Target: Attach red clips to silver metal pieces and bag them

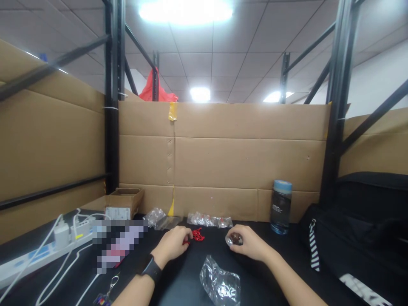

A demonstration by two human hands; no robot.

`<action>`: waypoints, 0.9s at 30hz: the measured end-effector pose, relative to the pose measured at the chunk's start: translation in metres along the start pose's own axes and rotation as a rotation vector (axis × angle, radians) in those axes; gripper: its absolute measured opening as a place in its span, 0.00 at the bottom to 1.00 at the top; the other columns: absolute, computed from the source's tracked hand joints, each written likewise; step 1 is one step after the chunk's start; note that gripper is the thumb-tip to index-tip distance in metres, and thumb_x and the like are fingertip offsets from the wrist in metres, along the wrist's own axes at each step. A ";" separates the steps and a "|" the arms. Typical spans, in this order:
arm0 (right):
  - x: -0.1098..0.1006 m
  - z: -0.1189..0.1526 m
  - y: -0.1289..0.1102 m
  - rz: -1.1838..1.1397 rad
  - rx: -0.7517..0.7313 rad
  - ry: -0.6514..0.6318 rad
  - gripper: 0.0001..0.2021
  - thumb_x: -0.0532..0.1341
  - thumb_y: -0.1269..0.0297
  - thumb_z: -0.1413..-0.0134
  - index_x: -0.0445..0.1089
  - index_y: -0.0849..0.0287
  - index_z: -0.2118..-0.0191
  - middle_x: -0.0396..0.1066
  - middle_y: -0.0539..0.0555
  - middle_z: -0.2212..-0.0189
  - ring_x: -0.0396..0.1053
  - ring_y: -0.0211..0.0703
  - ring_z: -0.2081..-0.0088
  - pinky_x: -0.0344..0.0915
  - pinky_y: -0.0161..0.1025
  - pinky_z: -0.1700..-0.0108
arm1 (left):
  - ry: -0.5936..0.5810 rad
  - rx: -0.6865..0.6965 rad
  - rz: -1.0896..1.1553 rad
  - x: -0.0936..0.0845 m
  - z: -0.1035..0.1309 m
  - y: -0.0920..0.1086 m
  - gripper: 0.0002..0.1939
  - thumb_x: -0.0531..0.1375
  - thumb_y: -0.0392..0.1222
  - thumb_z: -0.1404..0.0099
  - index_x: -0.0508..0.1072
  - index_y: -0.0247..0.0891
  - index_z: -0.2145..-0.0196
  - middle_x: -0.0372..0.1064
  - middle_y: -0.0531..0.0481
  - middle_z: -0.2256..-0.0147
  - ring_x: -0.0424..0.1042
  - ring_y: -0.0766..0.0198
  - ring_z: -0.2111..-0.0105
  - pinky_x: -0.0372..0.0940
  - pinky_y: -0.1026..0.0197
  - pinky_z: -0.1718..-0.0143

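Note:
My left hand (174,245) rests low over the black tabletop, its fingers curled down onto a bit of red cord. Beside those fingertips lies a small tangled pile of red cords (198,234). In my right hand (251,243) is a small clear round package with brown contents (235,239), gripped between thumb and fingers. A crumpled clear plastic bag (220,284) lies nearer to me, between my forearms, untouched by either hand. The brown contents are too small to make out.
Clear plastic packets (208,220) line the cardboard wall (223,161) at the back. A water bottle (281,208) and a black bag (360,238) stand right. On the left are a power strip (35,259) with white cables, a small cardboard box (126,199) and a keyring (114,281).

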State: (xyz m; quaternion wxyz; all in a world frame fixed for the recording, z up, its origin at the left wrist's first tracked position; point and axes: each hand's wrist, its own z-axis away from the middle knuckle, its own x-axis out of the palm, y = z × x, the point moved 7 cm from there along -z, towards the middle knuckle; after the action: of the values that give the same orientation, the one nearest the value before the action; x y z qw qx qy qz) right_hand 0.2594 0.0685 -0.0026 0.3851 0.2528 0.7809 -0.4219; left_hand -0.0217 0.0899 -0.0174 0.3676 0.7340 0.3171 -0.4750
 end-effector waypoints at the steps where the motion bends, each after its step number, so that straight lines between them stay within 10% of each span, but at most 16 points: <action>1: 0.001 0.000 -0.001 0.003 0.002 -0.006 0.13 0.69 0.64 0.55 0.79 0.52 0.59 0.76 0.53 0.62 0.74 0.48 0.61 0.69 0.41 0.57 | 0.001 0.000 -0.007 0.000 0.000 0.000 0.14 0.61 0.34 0.42 0.77 0.46 0.59 0.77 0.50 0.61 0.75 0.55 0.59 0.63 0.59 0.60; 27: 0.024 -0.004 -0.018 -0.075 -0.068 -0.186 0.14 0.72 0.64 0.52 0.82 0.54 0.57 0.81 0.52 0.62 0.76 0.44 0.61 0.67 0.35 0.56 | 0.068 0.049 -0.071 -0.002 -0.004 0.004 0.13 0.58 0.31 0.36 0.80 0.43 0.60 0.80 0.48 0.60 0.78 0.57 0.60 0.66 0.61 0.58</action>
State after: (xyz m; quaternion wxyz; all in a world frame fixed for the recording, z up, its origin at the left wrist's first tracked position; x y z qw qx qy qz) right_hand 0.2310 0.0638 -0.0124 0.4481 0.1702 0.7646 -0.4309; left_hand -0.0174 0.0905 -0.0139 0.3215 0.7468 0.3437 -0.4699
